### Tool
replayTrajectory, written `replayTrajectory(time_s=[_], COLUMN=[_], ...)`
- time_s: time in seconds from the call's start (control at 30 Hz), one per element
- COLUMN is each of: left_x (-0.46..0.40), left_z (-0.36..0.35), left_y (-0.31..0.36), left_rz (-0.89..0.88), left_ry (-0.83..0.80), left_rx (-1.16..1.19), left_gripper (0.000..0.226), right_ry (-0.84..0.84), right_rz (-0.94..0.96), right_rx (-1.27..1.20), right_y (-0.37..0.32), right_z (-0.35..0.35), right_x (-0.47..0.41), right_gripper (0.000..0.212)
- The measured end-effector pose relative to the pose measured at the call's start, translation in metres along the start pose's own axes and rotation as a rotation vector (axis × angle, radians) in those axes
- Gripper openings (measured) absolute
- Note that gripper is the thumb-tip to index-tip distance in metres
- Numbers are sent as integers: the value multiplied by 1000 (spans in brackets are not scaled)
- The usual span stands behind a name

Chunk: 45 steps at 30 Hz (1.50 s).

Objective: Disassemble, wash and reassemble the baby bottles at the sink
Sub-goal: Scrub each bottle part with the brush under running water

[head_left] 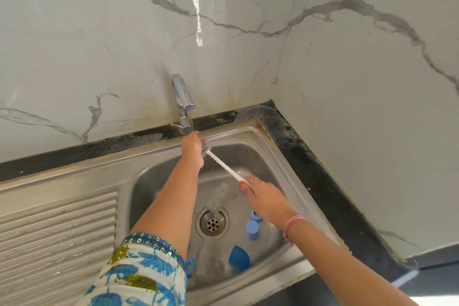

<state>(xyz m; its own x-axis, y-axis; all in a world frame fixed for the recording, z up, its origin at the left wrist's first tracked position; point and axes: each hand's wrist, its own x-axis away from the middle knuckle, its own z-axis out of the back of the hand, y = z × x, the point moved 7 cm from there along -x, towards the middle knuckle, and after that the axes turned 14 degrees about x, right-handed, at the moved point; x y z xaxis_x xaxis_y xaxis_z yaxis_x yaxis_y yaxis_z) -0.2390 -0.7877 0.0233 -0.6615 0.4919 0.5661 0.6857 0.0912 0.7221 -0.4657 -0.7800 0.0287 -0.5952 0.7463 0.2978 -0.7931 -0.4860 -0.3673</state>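
Observation:
My right hand (263, 196) grips the white handle of a bottle brush (223, 164) over the steel sink (280, 156). The brush's bristled head lies under the tap's thin stream, and my left hand (192, 149) wraps its fingers around those bristles. On the sink floor lie a clear bottle (221, 197) by the drain (212, 223), another clear bottle (208, 261) near the front wall, two blue caps (252, 230) (255, 215) and a blue rounded cover (238, 257).
The chrome tap (182, 99) stands at the back rim with its lever on the left. A ribbed drainboard (57, 226) stretches left of the basin. Dark stained counter edging (310, 164) runs behind and to the right, below marble-patterned walls.

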Motion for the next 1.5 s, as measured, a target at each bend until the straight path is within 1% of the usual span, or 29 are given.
replayTrajectory(time_s=[0.07, 0.1, 0.17, 0.23, 0.3, 0.33, 0.4, 0.47, 0.5, 0.53, 0.57, 0.67, 0.73, 0.8, 0.83, 0.87, 0.9, 0.97, 1.0, 1.03, 1.07, 1.1, 1.17, 1.27, 1.33, 1.37, 1.4, 1.43, 1.5], left_x=[5, 8, 12, 9, 6, 4, 3, 3, 2, 2, 2, 6, 13, 17, 17, 17, 15, 10, 7, 7, 5, 5, 4, 11, 18, 20, 21, 21, 16], left_z=[-4, -3, 1, 7, 10, 10, 11, 8, 6, 3, 1, 1, 4, 7, 8, 9, 9, 11, 10, 7, 4, 0, -5, -5, -4, -3, -4, -5, -2], left_y=[-5, -8, -11, -13, -15, -17, -15, -10, -9, -8, -8, -11, -13, -13, -14, -15, -16, -13, -12, -12, -14, -14, -15, -18, -15, -14, -14, -14, -12], left_rz=[32, 51, 93, 100, 94, 77, 0, -65, -51, -23, 10, 74, 102, 117, 130, 119, 101, 21, -5, 6, 17, 27, 49, 118, 141, 152, 159, 143, 32], left_ry=[-106, -163, -268, -295, -244, -193, -67, 11, 21, 12, -17, -153, -260, -310, -305, -266, -218, -69, -6, 19, 27, 21, -13, -156, -267, -301, -320, -304, -226], left_rx=[176, 270, 475, 583, 454, 289, -104, -190, -147, -77, -3, 218, 371, 483, 476, 371, 204, -140, -199, -187, -154, -124, -33, 272, 515, 594, 607, 508, 99], left_gripper=[27, 28, 32, 40, 41, 38, 33, 28, 28, 26, 24, 23, 27, 32, 33, 34, 33, 30, 27, 24, 24, 26, 31, 32, 34, 35, 36, 38, 40], right_ry=[-236, -366, -580, -652, -564, -459, -202, -25, 38, 51, 9, -327, -538, -618, -592, -515, -393, -133, -43, 28, 75, 57, -89, -493, -755, -827, -834, -783, -518], right_rz=[-92, -112, -103, -99, -93, -68, 6, 36, 25, 18, 10, -73, -77, -60, -67, -64, -54, -9, 10, 16, 11, 6, -28, -92, -81, -64, -62, -78, -83], right_rx=[-550, -731, -908, -933, -828, -716, -278, 191, 263, 213, 39, -670, -885, -937, -899, -799, -623, -59, 230, 414, 450, 370, -80, -830, -1125, -1200, -1225, -1194, -917], right_y=[0, 0, 2, 6, 6, 4, 0, -5, -8, -11, -11, -9, -8, -8, -7, -7, -5, -1, -1, -3, -4, -7, -9, -9, -15, -18, -19, -19, -14], right_z=[-15, -19, -22, -24, -23, -20, -7, 0, 4, 5, 2, -12, -18, -23, -25, -26, -23, -13, -10, -9, -8, -9, -14, -23, -28, -30, -32, -34, -29], right_x=[5, 8, 14, 17, 16, 13, 5, 1, 2, 2, 2, 4, 11, 16, 15, 13, 10, 3, 2, 2, 3, 4, 5, 11, 17, 20, 22, 22, 16], right_gripper=[36, 37, 38, 39, 39, 38, 37, 35, 34, 32, 33, 38, 38, 39, 40, 41, 43, 45, 44, 44, 43, 42, 38, 37, 36, 35, 34, 34, 32])
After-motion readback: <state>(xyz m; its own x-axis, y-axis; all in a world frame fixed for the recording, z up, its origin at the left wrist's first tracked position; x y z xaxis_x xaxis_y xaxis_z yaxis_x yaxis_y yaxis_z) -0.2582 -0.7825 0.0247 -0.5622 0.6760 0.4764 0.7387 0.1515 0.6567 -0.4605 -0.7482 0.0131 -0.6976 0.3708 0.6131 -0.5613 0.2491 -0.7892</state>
